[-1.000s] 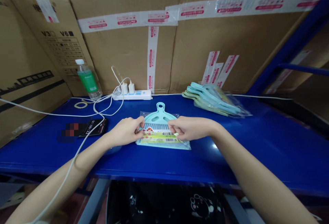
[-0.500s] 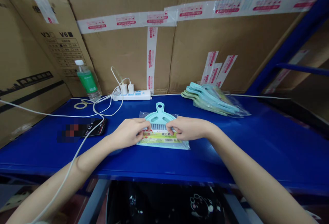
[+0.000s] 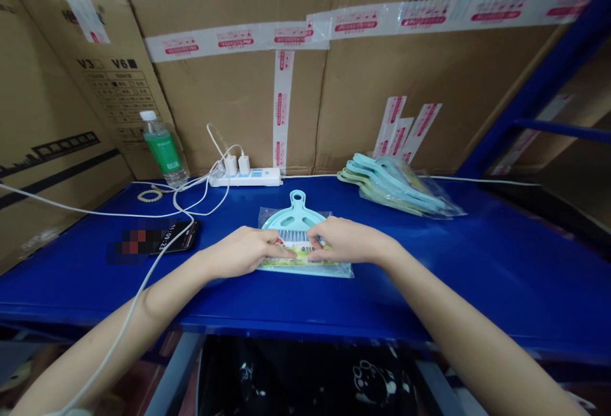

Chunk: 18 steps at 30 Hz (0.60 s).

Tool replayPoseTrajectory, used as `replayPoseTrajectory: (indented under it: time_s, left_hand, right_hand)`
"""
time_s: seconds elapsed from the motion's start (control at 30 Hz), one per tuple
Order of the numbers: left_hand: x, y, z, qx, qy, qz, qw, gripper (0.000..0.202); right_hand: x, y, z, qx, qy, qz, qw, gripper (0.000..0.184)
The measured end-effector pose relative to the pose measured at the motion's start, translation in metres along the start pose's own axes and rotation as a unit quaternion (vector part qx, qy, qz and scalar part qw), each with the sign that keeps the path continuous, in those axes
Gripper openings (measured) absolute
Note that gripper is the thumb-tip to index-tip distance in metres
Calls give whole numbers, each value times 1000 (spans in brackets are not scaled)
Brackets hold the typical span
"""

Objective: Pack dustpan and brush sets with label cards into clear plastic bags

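While the head camera looks down on the blue tabletop, both hands are in on one dustpan packet, dead centre and close to the near edge. Left hand comes in from the left side, right hand from the right, and their fingertips almost meet over the printed label at the packet's near end. Neither is nearer, it's an even split. Left fingers lie stretched low across the label; right fingers are curled, tips down on the film. Pinching the bag or only pressing it flat? Can't tell from here. The packet lies flat, long axis running straight away from the person, handle loop pointing at the power strip and the cardboard boxes behind. Off to the right rear, well apart, sits a stack of bagged dustpans. Left of the hands lies a phone, and a green-labelled bottle stands at the back.
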<state>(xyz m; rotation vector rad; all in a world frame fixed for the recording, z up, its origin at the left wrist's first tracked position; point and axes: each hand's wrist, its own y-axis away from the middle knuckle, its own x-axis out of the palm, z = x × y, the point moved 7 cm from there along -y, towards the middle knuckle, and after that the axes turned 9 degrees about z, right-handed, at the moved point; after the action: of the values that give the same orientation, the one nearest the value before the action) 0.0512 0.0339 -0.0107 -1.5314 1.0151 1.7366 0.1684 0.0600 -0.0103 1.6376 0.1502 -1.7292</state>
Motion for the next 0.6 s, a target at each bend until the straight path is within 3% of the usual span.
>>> replayPoseTrajectory:
  time_s: [0.2, 0.6]
  left_hand:
    - [2, -2, -1, 6, -42, 6, 999, 53]
    - [5, -3, -4, 6, -90, 10, 996, 55]
  right_hand:
    - [-3, -1, 0, 48, 23, -25, 998, 29]
    - [-2, -4, -1, 74, 37, -35, 996, 30]
